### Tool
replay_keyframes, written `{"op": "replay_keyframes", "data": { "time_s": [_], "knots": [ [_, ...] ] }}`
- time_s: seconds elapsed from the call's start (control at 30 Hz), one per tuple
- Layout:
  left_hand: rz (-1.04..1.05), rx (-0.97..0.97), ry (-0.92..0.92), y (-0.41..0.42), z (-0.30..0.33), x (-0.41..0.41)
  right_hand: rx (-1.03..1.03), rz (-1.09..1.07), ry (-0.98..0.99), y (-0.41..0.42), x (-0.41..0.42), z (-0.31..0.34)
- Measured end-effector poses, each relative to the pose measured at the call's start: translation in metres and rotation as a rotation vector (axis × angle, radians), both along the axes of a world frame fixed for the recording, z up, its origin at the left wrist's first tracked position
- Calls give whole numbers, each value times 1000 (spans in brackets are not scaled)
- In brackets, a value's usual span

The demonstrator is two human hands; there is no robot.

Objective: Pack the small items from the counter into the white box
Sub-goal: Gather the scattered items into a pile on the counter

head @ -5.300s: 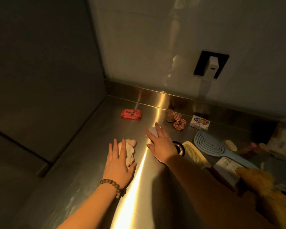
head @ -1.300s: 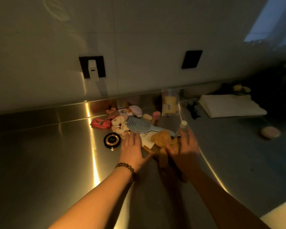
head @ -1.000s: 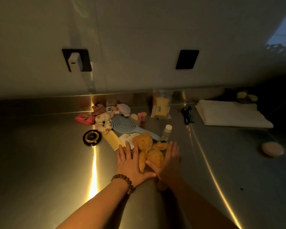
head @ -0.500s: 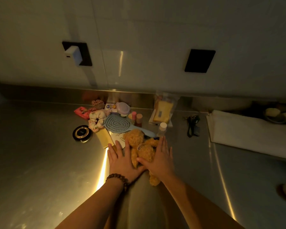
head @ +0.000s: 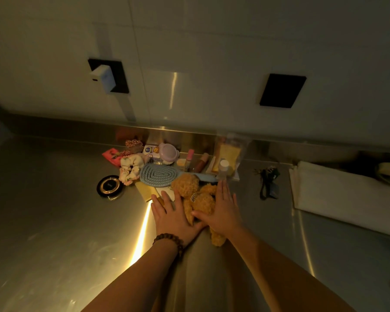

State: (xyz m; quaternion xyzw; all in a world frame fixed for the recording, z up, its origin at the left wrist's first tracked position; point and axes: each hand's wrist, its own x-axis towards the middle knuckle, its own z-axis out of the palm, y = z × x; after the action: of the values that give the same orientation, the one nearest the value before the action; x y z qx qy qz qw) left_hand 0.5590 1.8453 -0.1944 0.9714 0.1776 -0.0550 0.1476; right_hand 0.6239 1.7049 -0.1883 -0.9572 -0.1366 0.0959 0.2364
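2 flat hands, left hand (head: 174,216) & right hand (head: 223,209), half-hide plush toy (head: 197,199).

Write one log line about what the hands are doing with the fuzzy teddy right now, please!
stage: gathering | left hand: flat beside plush teddy | right hand: flat on teddy's other side | white box: off right, nothing packed yet

The left hand (head: 175,216) and right hand (head: 223,210) lie flat over the orange plush toy (head: 195,199), hiding its middle and sides. Under the left fingertips, a card (head: 166,191) and yellow comb (head: 148,191) are partly covered. Beyond the right fingertips, the brush handle (head: 206,176) vanishes behind the toy.
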Motion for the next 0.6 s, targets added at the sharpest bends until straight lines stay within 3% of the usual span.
{"op": "replay_keyframes", "data": {
  "time_s": [0.4, 0.6],
  "knots": [
    [-112, -66, -106, 12, 15, -16, 54, 29, -26, -12, -10, 18],
    [-288, -109, -270, -1, 49, -33, 161, -158, -94, -52, -46, 49]
  ]
}}
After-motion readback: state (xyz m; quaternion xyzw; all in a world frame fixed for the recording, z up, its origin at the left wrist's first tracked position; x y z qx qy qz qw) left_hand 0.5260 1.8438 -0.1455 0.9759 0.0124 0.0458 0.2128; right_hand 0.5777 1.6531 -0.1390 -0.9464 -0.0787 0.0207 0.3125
